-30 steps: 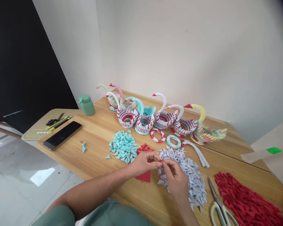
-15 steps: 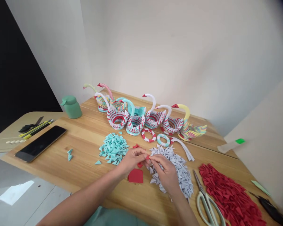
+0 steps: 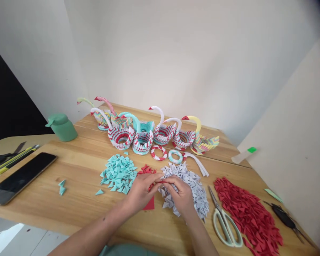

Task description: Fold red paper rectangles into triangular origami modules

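Between the fingertips of my left hand (image 3: 144, 186) and my right hand (image 3: 180, 192) is a small red paper piece (image 3: 162, 181), pinched from both sides. Its exact folded shape is mostly covered by my fingers. Under my left hand a flat red paper sheet (image 3: 149, 204) lies partly hidden on the table. Just behind that hand is a small group of folded red paper pieces (image 3: 146, 169). A pile of pale grey folded triangles (image 3: 200, 193) spreads beneath and beside my right hand. Left of my hands lies a heap of turquoise folded triangles (image 3: 119, 173).
Several paper swans (image 3: 143, 140) stand at the back, with a red-white ring (image 3: 154, 155), a turquoise-white ring (image 3: 170, 158) and a white swan neck (image 3: 198, 163) before them. Scissors (image 3: 225, 224) and a red triangle heap (image 3: 248, 213) lie right; a phone (image 3: 21, 176) and green jar (image 3: 62, 128) left.
The view has shifted, so the table's things sit further left. My hands stay together on the red paper piece, my left fingers now straighter. More of the small red group shows behind my left hand.
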Tool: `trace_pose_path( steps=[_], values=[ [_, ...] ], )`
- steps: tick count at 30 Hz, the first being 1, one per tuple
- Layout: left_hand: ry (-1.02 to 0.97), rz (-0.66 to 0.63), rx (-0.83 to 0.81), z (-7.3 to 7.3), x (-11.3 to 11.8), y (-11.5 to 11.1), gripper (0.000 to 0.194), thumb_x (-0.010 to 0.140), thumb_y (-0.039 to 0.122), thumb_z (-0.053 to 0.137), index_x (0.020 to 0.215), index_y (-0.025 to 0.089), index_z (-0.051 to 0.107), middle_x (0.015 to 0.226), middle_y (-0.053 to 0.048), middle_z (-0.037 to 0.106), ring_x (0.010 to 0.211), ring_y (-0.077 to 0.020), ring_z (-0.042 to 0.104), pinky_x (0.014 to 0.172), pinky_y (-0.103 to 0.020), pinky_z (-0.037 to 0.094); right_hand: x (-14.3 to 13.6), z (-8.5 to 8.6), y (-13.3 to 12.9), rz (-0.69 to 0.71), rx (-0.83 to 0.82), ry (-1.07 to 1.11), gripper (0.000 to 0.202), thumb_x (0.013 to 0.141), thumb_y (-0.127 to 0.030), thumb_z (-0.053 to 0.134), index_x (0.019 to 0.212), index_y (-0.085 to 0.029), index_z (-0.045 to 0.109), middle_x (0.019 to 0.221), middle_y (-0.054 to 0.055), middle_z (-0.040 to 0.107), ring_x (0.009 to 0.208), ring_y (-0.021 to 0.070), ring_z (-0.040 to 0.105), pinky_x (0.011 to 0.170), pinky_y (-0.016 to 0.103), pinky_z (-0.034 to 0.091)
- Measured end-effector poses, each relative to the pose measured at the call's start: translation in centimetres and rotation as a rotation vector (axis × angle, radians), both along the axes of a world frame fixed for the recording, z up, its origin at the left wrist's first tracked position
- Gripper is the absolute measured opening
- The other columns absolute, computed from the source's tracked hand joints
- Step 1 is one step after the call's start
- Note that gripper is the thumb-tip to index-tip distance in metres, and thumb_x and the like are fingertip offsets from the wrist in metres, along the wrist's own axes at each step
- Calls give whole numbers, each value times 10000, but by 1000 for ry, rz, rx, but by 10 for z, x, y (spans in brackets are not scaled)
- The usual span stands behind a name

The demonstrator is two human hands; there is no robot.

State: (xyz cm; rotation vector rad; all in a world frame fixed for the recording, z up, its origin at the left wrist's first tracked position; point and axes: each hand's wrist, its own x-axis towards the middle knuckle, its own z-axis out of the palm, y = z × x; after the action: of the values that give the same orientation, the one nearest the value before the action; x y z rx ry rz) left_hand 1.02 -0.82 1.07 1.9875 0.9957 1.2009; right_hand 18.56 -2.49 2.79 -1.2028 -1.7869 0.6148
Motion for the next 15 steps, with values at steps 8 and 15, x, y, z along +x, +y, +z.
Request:
trace_pose_path(
  steps=[8,15],
  values=[
    [110,16,91,6,-2,1,188,906,279,550,849,181,700,737,-54,700,689,-174,621,666,-261,422,0,-7,2,8,33,52,119,883,-247,574,850,-228,687,761,16,669,707,161,634,671,267,484],
    [249,4,233,5,-1,-1,229,930,223,475,775,175,635,707,-56,635,695,-175,553,677,-280,371,-2,-4,0,19,13,56,155,886,-252,550,778,-219,656,712,11,641,675,164,617,649,268,469]
  ],
)
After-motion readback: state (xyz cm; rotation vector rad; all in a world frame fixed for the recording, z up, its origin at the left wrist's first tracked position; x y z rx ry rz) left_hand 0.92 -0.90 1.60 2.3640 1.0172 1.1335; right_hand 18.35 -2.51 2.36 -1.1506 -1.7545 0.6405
